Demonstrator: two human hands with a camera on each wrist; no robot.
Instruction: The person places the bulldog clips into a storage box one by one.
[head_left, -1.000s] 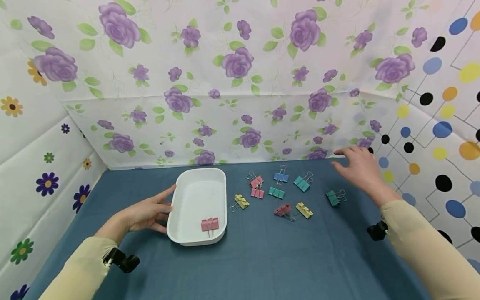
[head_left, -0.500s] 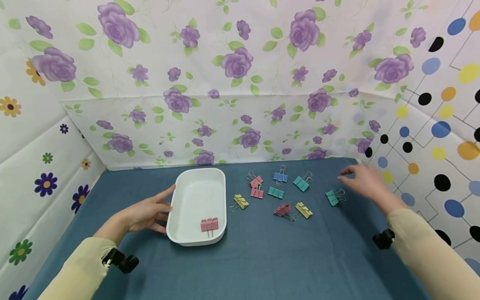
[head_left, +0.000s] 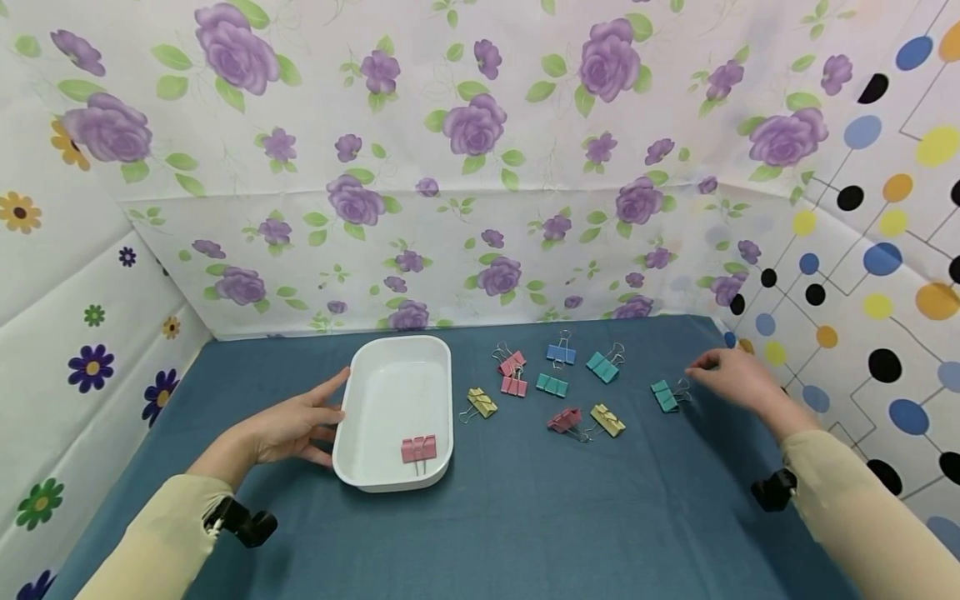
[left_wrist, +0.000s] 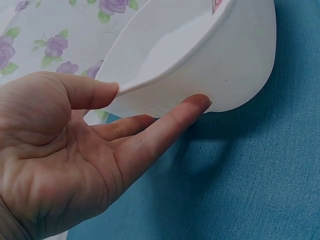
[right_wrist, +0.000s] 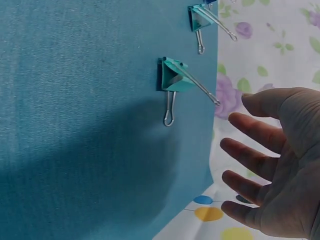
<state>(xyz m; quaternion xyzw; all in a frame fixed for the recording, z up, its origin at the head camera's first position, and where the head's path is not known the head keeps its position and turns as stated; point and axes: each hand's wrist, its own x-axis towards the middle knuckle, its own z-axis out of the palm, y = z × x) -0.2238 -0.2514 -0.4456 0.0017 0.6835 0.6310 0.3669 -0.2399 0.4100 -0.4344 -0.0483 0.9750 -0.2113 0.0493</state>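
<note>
Head view: right hand (head_left: 738, 379), fingers loose and empty, is nearing the teal clip (head_left: 664, 396) on the table (head_left: 525, 517); best pinching its wire handles while the open left hand (head_left: 288, 427) is steadying the white tray (head_left: 352, 467).

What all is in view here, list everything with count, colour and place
tray: one, white, left of centre on the cloth
pink clips: four; one in the tray, two together and one darker right of it
yellow clips: two, near row
teal clips: three, middle, behind, rightmost
blue clip: one, far row
cloth: one, blue, underneath
left hand: fingers touching the tray's side
right hand: open, beside the rightmost teal clip
</note>
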